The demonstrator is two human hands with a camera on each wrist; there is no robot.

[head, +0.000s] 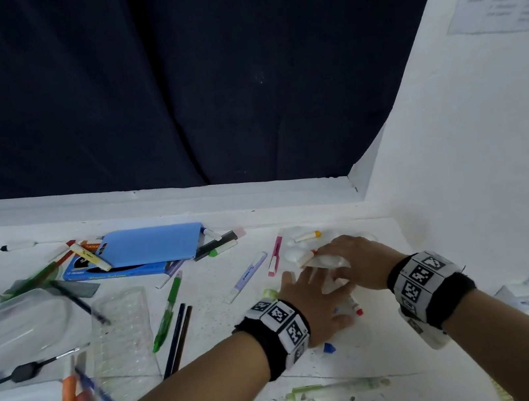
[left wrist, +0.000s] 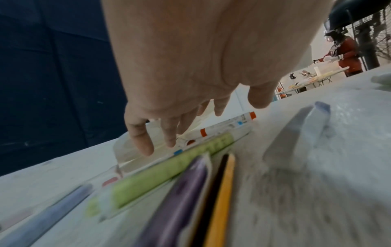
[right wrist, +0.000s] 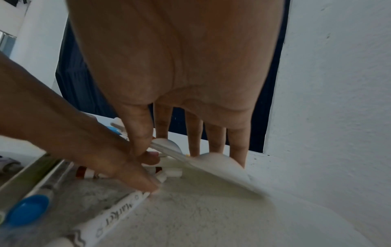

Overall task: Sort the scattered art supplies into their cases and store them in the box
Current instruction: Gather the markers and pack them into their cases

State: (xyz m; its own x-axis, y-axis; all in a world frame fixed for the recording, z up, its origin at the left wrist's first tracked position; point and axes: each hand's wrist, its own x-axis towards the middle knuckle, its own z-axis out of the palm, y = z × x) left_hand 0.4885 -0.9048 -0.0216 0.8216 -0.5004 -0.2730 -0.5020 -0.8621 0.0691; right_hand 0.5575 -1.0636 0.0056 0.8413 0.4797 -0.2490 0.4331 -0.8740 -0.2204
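Spotted the white moulded tray (head: 294,254) over by the wall, roughly 3 o'clock of the blue case (head: 151,247), with one edge lifted off the table (head: 227,327). Pinching that edge with the right hand (head: 355,260), thumb on one face, fingers behind. Keeping the left hand (head: 311,307) flat and loose at the tray's 7 o'clock, fingertips resting on the white markers (head: 354,307), gripping nothing. Looks like thin, bendy, near-weightless plastic, so probably flexes from a corner. Better to grab along a long edge and keep it level. Also carrying two orange-capped markers (head: 307,236) on top, likely to roll off.
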